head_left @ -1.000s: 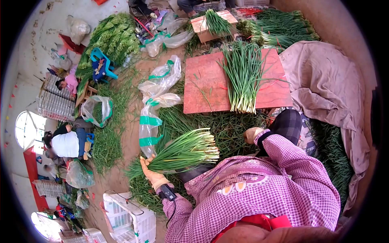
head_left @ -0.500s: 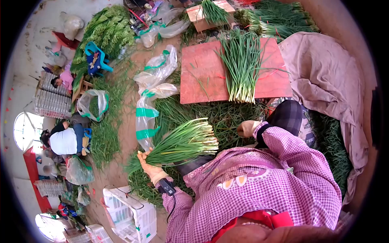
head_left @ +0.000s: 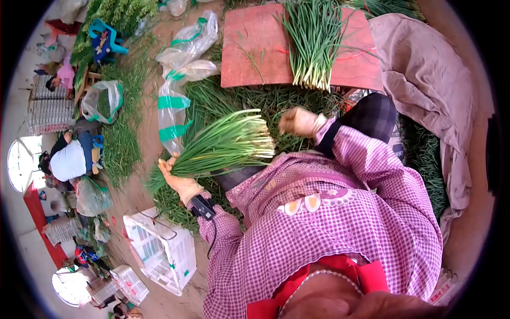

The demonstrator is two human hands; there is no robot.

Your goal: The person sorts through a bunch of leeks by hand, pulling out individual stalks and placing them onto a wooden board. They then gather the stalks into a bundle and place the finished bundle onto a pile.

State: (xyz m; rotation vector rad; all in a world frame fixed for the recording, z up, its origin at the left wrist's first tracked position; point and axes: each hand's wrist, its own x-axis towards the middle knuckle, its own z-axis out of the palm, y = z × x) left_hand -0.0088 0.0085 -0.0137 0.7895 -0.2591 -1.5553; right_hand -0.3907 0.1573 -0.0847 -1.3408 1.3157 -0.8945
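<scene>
My left hand (head_left: 178,179), in a pale glove, is closed round the leafy end of a loose bunch of chives (head_left: 226,143). The bunch lies across my lap, its pale root ends fanned out to the right. My gloved right hand (head_left: 299,122) hovers just beyond those root ends, apart from them, with fingers curled in. Whatever may be inside its fingers is hidden. Ahead, a tied bundle of chives (head_left: 312,48) rests on a red board (head_left: 255,53), pale ends toward me.
Loose green leaves (head_left: 212,106) cover the ground under the board. Clear plastic with green tape (head_left: 173,109) lies to the left. A white plastic crate (head_left: 162,250) stands at lower left, a brown cloth (head_left: 425,90) at right. People sit farther off, one in a white top (head_left: 69,159).
My right hand has moved left and closer to the root ends of the bunch. The view has shifted, so the board sits higher. My left hand keeps its hold.
</scene>
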